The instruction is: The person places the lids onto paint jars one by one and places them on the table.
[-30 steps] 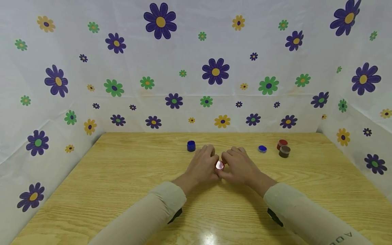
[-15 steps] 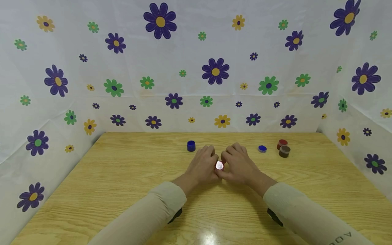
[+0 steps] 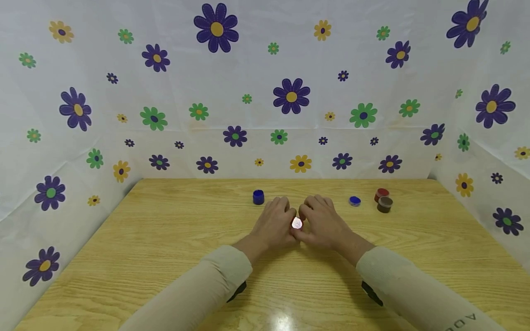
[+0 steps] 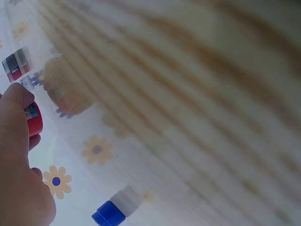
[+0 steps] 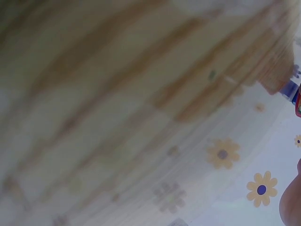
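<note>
Over the middle of the table, a small red paint jar [image 3: 296,223] with strong glare on its top sits between both hands. My left hand [image 3: 273,224] grips it from the left; in the left wrist view the thumb lies against the red side of the jar [image 4: 35,120], beside its label. From the right, my right hand [image 3: 325,223] pinches the jar at its top, with bent fingers and the thumb at the near side. Only a sliver of the right hand [image 5: 292,200] shows in its own wrist view. The fingers cover most of the jar.
An uncapped-looking blue paint jar [image 3: 258,197] stands beyond my left hand. To the right lie a blue lid [image 3: 354,201], a red jar [image 3: 381,195] and a dark brown jar [image 3: 384,204]. Flower-printed cloth [image 3: 182,92] rises behind the wooden table [image 3: 165,230] and at its sides.
The right hand's fingers have shifted slightly about the jar's top, and the glare there has grown brighter. The left hand and the other jars stay put.
</note>
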Action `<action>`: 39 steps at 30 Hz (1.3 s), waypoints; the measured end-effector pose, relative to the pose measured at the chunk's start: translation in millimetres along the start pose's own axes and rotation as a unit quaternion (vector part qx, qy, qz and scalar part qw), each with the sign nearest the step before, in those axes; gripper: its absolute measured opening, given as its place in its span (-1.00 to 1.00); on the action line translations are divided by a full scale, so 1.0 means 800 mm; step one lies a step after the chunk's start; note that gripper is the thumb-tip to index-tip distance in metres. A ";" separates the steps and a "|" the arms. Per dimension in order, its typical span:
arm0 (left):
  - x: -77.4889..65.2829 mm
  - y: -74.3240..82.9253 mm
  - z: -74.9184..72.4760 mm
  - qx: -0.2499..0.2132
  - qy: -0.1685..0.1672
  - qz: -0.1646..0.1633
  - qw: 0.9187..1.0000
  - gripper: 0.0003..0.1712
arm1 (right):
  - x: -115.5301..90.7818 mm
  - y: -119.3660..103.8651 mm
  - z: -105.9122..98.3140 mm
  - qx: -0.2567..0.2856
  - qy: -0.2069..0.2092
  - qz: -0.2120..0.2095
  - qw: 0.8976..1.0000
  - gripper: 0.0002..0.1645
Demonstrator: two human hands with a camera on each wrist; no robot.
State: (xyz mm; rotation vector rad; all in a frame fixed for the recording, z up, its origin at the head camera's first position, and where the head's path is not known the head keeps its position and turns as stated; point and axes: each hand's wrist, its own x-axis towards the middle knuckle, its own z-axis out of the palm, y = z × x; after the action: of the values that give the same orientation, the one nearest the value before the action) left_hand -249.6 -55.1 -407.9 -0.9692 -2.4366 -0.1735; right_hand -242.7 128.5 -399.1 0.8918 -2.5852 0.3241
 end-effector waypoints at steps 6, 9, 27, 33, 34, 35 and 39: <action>0.001 0.001 -0.001 0.008 -0.022 -0.011 1.000 -0.63 | 0.000 -0.001 0.000 0.000 0.001 0.006 1.000 -0.67; 0.001 0.002 -0.003 0.013 -0.036 -0.016 0.999 -0.62 | 0.000 -0.001 0.000 -0.003 0.002 0.007 1.000 -0.67; 0.002 0.003 -0.004 0.011 -0.064 -0.035 0.997 -0.63 | 0.000 -0.003 -0.001 -0.015 0.000 0.018 1.000 -0.65; 0.002 0.003 -0.004 0.007 -0.055 -0.030 0.998 -0.63 | 0.000 -0.004 -0.001 -0.017 0.000 0.019 1.000 -0.66; 0.002 0.003 -0.004 0.007 -0.056 -0.029 0.998 -0.64 | 0.000 -0.004 0.000 -0.019 0.000 0.018 1.000 -0.66; 0.002 0.003 -0.004 0.007 -0.058 -0.029 0.998 -0.65 | 0.000 -0.004 0.000 -0.020 0.000 0.018 1.000 -0.67; 0.002 0.004 -0.004 0.005 -0.066 -0.026 0.997 -0.65 | 0.000 -0.004 -0.001 -0.029 0.000 0.018 0.999 -0.63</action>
State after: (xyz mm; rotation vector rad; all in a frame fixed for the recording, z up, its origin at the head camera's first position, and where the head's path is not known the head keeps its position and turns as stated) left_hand -247.5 -52.5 -404.6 -0.9407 -2.5825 -0.1174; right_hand -240.5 126.1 -398.2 0.8254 -2.5993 0.2592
